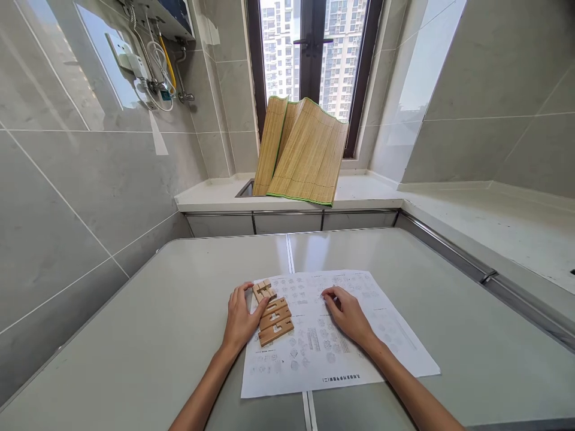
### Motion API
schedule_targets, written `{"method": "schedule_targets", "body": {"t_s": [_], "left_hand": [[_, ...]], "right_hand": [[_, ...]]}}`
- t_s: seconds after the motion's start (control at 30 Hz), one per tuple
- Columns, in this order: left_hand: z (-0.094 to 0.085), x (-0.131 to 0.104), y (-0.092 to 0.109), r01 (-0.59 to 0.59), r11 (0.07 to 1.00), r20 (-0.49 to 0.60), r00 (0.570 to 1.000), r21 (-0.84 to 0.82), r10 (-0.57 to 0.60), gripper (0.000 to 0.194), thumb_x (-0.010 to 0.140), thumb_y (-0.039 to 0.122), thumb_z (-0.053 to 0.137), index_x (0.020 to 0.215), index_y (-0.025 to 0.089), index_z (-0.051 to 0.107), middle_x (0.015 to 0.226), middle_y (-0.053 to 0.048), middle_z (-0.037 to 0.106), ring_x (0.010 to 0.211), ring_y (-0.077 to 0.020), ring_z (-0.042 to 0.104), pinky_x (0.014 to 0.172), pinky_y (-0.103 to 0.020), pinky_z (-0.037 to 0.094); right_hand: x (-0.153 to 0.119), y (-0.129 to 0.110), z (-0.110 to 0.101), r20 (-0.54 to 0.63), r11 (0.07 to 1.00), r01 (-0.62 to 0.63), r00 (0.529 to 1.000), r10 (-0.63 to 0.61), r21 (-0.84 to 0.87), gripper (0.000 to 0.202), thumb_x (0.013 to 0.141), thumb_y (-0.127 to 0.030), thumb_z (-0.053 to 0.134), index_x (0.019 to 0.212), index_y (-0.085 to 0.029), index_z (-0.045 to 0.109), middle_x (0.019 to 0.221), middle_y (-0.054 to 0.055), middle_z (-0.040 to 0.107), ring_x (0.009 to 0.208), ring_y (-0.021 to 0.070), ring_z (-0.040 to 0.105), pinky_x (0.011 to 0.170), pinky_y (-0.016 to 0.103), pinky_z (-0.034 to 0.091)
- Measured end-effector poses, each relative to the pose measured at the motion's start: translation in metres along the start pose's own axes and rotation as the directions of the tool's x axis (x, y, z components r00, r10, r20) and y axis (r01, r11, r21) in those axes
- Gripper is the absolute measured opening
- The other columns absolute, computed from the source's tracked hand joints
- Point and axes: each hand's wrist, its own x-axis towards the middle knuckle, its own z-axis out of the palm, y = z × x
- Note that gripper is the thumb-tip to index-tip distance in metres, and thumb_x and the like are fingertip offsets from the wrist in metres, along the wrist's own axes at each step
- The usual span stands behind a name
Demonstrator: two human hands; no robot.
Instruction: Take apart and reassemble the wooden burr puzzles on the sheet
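Note:
Several notched light-wood pieces (pixel 275 330) lie in a short column on the left part of a large printed paper sheet (pixel 314 371). My left hand (pixel 241 316) rests at their left side, thumb and fingers apart, with the thumb and index fingertip touching the upper pieces (pixel 263 290). Over the middle of the sheet is my right hand (pixel 348 314), its fingers curled and the fingertips together above the print. Whether anything small is between those fingertips cannot be made out.
The sheet lies on a pale tabletop (pixel 179 317) with a central seam. Behind it, a bamboo mat (pixel 309 152) stands folded on a white ledge (pixel 368 190) before a window. Tiled walls flank the table, and a water heater (pixel 168 18) with hoses hangs at upper left.

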Motion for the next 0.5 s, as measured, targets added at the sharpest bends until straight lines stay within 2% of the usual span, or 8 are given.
{"method": "schedule_targets", "body": {"t_s": [0.17,0.33,0.5], "left_hand": [[0.012,0.016,0.002,-0.056,0.996,0.068,0.996,0.074,0.051,0.061,0.084,0.060,0.065,0.129,0.021,0.051,0.130,-0.014,0.060,0.125,-0.0356,0.054,0.102,-0.054,0.047],[0.025,0.031,-0.003,-0.091,0.994,0.107,0.991,0.066,0.083,0.059,0.085,0.057,0.067,0.129,0.022,0.049,0.126,-0.011,0.063,0.121,-0.0326,0.058,0.105,-0.053,0.046],[0.020,0.041,-0.009,-0.059,0.997,0.115,0.992,0.054,0.053,0.064,0.082,0.061,0.069,0.129,0.022,0.049,0.123,-0.012,0.064,0.119,-0.0327,0.060,0.102,-0.052,0.050]], "right_hand": [[0.000,0.002,0.001,-0.002,1.000,0.010,1.000,-0.010,0.004,0.029,0.101,-0.043,0.045,0.100,-0.024,0.067,0.099,0.009,0.073,0.086,0.0278,0.066,0.077,0.043,0.055],[0.002,0.001,0.001,-0.009,1.000,0.021,1.000,-0.021,-0.002,0.030,0.100,-0.043,0.046,0.099,-0.024,0.068,0.097,0.010,0.073,0.086,0.0282,0.067,0.076,0.043,0.056],[0.003,-0.002,0.000,-0.011,1.000,0.010,1.000,-0.010,0.011,0.030,0.100,-0.043,0.046,0.098,-0.024,0.068,0.095,0.009,0.074,0.085,0.0282,0.067,0.074,0.043,0.055]]}}
